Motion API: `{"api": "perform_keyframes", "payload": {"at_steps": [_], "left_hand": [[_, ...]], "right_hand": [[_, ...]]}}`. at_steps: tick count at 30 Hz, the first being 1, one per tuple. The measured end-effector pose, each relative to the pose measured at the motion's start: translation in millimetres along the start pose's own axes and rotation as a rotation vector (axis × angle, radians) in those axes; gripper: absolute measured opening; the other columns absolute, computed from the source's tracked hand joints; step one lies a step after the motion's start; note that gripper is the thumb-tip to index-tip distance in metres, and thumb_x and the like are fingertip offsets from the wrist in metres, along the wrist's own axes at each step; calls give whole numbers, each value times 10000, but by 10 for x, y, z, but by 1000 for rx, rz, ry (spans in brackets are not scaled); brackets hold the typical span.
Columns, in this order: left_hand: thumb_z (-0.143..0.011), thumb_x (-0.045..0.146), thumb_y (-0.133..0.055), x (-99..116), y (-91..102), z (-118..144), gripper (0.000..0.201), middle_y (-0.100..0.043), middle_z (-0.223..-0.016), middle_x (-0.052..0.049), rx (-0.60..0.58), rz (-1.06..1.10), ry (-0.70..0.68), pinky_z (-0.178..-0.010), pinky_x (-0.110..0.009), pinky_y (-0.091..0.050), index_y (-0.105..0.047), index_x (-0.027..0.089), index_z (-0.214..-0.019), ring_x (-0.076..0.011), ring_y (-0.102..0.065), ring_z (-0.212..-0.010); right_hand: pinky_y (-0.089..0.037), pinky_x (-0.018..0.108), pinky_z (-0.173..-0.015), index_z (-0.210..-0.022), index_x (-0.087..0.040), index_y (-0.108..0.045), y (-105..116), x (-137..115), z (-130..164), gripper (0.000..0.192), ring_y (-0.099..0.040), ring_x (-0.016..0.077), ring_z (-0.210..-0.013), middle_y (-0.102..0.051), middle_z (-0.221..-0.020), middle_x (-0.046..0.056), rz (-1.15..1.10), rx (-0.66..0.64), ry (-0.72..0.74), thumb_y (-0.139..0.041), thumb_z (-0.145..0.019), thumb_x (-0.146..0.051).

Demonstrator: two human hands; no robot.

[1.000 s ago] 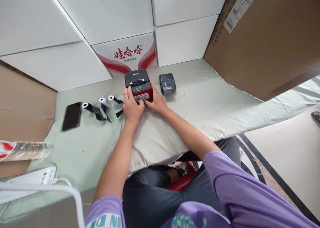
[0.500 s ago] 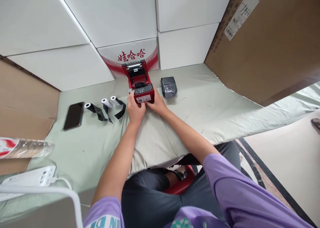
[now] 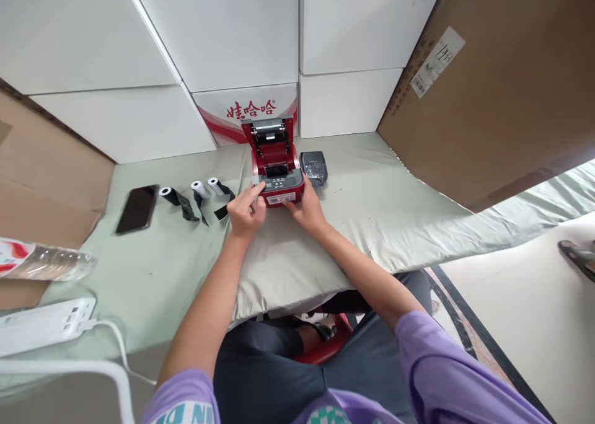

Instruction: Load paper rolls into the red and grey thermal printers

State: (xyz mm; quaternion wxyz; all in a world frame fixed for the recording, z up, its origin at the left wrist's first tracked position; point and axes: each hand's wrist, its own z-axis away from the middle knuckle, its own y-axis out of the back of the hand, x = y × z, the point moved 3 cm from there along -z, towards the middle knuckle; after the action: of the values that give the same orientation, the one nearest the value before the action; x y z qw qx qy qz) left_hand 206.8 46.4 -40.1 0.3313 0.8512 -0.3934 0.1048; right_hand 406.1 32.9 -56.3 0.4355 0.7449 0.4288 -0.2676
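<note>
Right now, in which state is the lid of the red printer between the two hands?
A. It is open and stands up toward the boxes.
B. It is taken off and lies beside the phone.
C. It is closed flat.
A: the lid of the red printer stands raised at the back, leaving the inner bay open, while the left hand and right hand rest at its front.

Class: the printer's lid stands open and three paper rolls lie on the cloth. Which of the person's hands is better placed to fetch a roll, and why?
Probably the left hand. It rests at the printer's left front corner, and the rolls lie just to its left. The right hand is on the printer's far side from them.
</note>
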Motion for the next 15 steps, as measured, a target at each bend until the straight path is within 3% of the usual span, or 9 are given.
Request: {"api": "perform_keyframes", "payload": {"at_steps": [5,9,12,15], "left_hand": [[-889,357,-476,214,37,100,424,-797,-1039,-141,15,-54,-101,-716,-326,-590,-812,174,-1073,-240,-770,-836],[-879,373,-491,356,9,159,412,-799,-1044,-131,-3,-78,-42,-709,-328,-591,-815,187,-1051,-246,-772,-864],[-890,370,-492,444,16,206,405,-797,-1021,-132,34,-76,20,-649,-312,-553,-806,176,-1056,-202,-724,-703],[-895,346,-513,560,43,252,371,-787,-935,-126,113,-70,65,-583,-299,-489,-800,162,-1040,-139,-573,-509]], "right_hand": [[-454,578,-1173,-1571,-213,-299,174,-95,361,854,-518,356,-1420,-517,-1533,191,-66,51,-39,-728,-841,-325],[-504,562,-1124,-1554,-188,-307,159,-40,489,860,-577,354,-1354,-554,-1487,209,-133,65,-153,-739,-822,-314],[-471,557,-1160,-1544,-177,-321,121,-24,509,848,-546,349,-1390,-543,-1498,208,-157,68,-136,-742,-818,-304],[-458,549,-1175,-1547,-188,-325,103,-30,526,845,-539,340,-1400,-543,-1502,194,-175,60,-121,-745,-824,-310]]}}
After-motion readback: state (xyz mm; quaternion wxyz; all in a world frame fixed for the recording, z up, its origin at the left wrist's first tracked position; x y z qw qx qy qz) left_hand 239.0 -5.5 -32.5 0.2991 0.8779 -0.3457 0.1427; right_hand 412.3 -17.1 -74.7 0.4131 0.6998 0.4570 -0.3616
